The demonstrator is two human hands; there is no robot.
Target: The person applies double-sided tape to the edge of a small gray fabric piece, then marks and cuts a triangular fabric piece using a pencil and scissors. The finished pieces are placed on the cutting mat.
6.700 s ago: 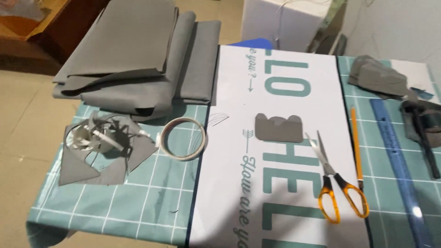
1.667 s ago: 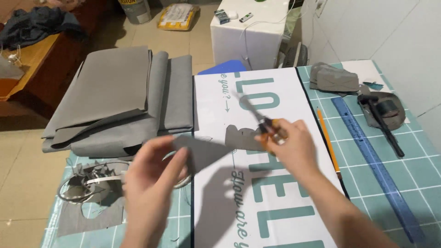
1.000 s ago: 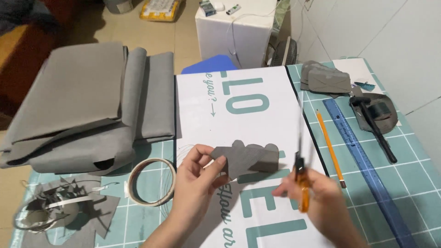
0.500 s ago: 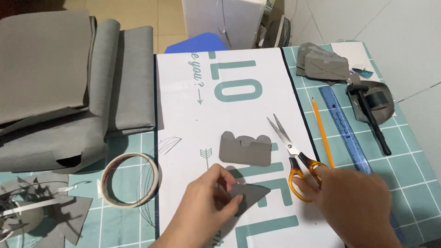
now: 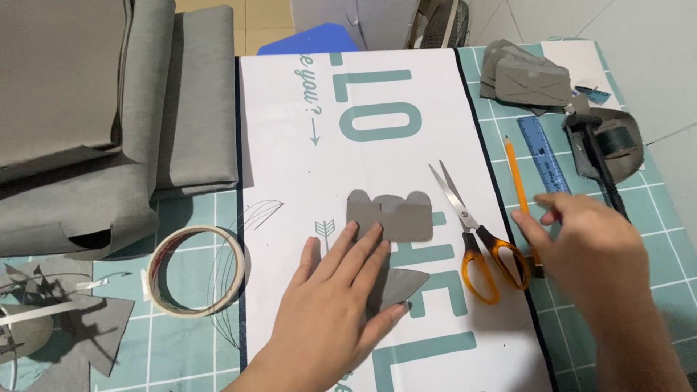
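At the far left of my desk point(image 5: 189, 341) lie grey offcuts point(image 5: 69, 334), with folded grey fabric point(image 5: 109, 131) stacked above them. Next comes a roll of tape point(image 5: 196, 270), lying flat on the green cutting mat.

My left hand point(image 5: 334, 305) lies flat and spread on the white printed sheet point(image 5: 363, 167), palm down, fingers open — not gripping, only pressing. Under its fingers is a small pointed grey fabric piece point(image 5: 399, 284), with only its right tip showing past my fingertips. Just above, touching my fingertips or nearly so, lies a cut grey shape with a bumpy top edge point(image 5: 390, 216).

Right of that, the orange-handled scissors point(image 5: 475, 232) lie on the sheet with blades apart, in nobody's grip. My right hand point(image 5: 588, 243) hovers just right of their handles, loosely curled and holding nothing, over the lower end of the yellow pencil point(image 5: 517, 178). Beyond it are a blue ruler point(image 5: 544, 152), more cut grey pieces point(image 5: 526, 76) and a dark tool point(image 5: 599, 152).

I judge the cutting partly done: several shapes are finished, and the pointed piece looks not yet shaped.
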